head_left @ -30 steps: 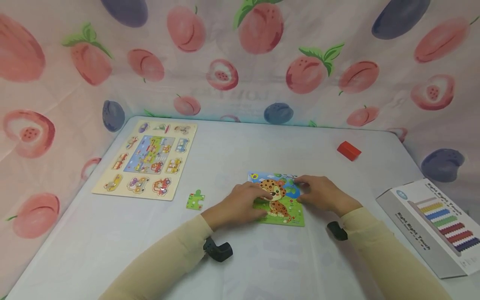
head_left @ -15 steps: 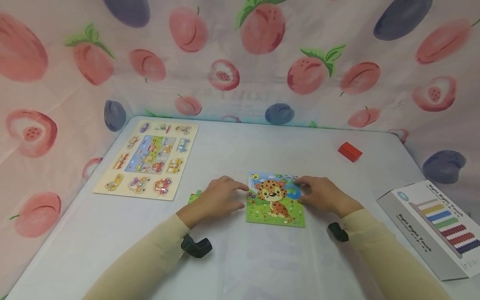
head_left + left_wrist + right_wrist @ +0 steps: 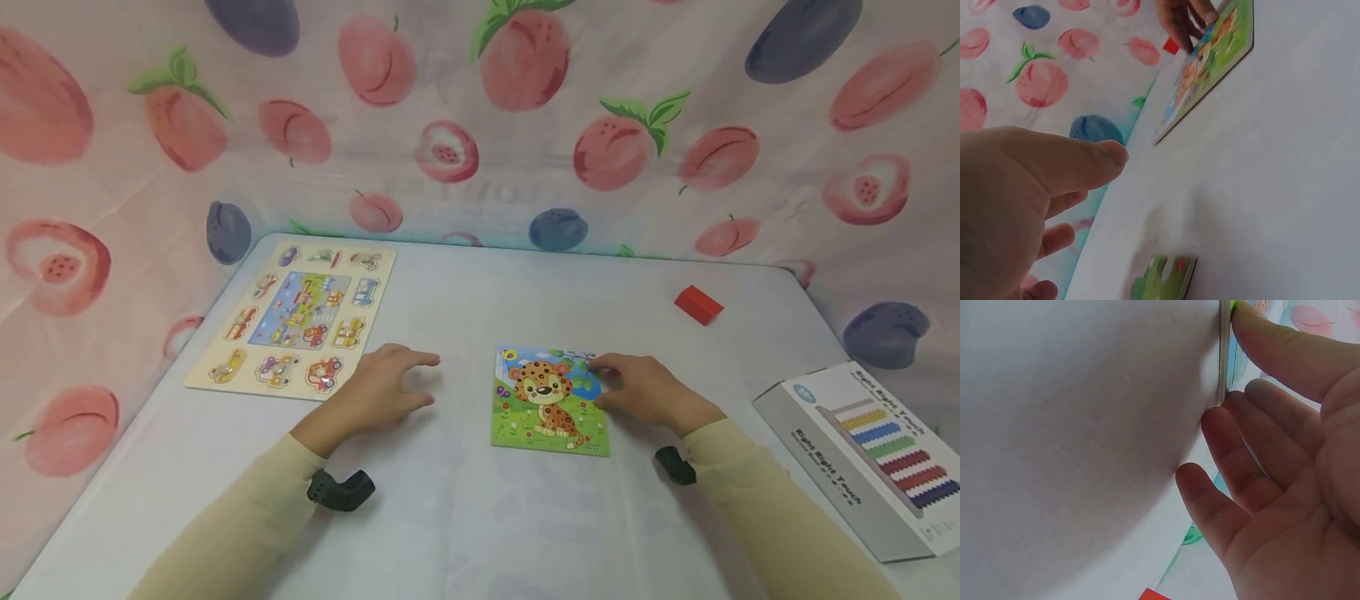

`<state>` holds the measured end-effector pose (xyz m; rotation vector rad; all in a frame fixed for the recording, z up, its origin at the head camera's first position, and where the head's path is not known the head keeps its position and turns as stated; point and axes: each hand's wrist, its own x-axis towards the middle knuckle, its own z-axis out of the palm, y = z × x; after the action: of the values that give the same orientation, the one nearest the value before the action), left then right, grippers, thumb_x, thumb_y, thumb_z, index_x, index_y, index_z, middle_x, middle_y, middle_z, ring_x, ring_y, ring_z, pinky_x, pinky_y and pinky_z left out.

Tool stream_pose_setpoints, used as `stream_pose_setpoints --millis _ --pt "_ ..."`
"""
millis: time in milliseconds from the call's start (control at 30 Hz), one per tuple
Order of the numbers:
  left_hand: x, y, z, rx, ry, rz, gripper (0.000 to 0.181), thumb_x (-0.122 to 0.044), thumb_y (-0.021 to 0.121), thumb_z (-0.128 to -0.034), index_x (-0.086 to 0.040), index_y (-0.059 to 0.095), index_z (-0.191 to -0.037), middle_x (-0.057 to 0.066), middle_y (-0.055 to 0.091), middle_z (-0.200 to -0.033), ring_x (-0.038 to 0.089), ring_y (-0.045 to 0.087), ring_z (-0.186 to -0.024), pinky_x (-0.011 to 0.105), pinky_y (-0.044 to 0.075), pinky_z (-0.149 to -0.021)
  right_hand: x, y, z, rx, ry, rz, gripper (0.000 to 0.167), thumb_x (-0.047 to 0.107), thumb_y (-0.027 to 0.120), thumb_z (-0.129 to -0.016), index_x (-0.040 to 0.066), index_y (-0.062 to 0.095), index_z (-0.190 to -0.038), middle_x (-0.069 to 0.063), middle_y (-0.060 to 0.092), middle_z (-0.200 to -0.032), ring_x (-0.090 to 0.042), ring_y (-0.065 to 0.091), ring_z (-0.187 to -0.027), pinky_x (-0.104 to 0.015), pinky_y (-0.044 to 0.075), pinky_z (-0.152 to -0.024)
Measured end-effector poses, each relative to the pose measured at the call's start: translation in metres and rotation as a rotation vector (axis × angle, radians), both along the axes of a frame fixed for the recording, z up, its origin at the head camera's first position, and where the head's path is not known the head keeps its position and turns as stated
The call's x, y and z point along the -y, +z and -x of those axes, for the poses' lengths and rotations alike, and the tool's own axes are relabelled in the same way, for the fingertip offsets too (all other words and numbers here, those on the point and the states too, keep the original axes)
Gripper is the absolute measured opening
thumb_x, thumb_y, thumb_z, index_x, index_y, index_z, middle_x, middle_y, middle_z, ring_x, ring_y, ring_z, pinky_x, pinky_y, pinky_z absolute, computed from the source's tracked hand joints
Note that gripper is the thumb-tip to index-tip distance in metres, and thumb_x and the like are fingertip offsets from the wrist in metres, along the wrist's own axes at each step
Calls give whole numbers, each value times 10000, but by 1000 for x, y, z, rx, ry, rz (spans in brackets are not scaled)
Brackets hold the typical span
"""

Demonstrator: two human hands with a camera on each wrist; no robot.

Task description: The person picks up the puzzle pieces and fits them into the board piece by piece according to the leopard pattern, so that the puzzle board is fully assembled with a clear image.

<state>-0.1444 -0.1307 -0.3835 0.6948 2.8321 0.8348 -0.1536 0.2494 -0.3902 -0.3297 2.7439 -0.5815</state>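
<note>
A square jigsaw puzzle (image 3: 551,408) with a cartoon leopard cub lies flat on the white table. At its right edge is my right hand (image 3: 641,390), the thumb and fingertips touching the side and far corner; in the right wrist view the fingers of this hand (image 3: 1285,456) look only slightly bent. My left hand (image 3: 378,387) hovers left of the puzzle, thumb and forefinger spread apart with nothing between them. Below that hand in the left wrist view is a loose green puzzle piece (image 3: 1163,278), which the hand hides in the head view.
A wooden board of vehicle pieces (image 3: 288,321) lies at the back left. One red block (image 3: 699,305) sits at the back right. A white and grey box (image 3: 862,458) showing coloured strips stands along the right side. Fruit-print cloth (image 3: 480,125) hangs behind the table.
My left hand has moved left off the puzzle, uncovering the leopard picture, and now covers the loose piece. The right hand has stayed at the puzzle's right edge.
</note>
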Motion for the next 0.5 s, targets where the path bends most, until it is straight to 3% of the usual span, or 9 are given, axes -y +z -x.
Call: stream_pose_setpoints --millis 233,500 --pt "28 -2 -2 -12 26 43 585 -221 797 -853 -106 603 -1393 113 609 -1336 328 484 -1289 597 351 -1034 1 0 0 -2 -4 -6 574 182 764 -883 36 558 -1399 -220 570 -1358 -401 515 -1246 -593 386 -1043" --pt "52 -8 -8 35 90 123 625 -226 812 -823 -91 596 -1394 157 578 -1369 368 444 -1315 590 277 -1063 1 0 -1 9 -17 -4 576 172 752 -886 31 549 -1407 -223 569 -1359 -416 498 -1261 -599 384 -1042"
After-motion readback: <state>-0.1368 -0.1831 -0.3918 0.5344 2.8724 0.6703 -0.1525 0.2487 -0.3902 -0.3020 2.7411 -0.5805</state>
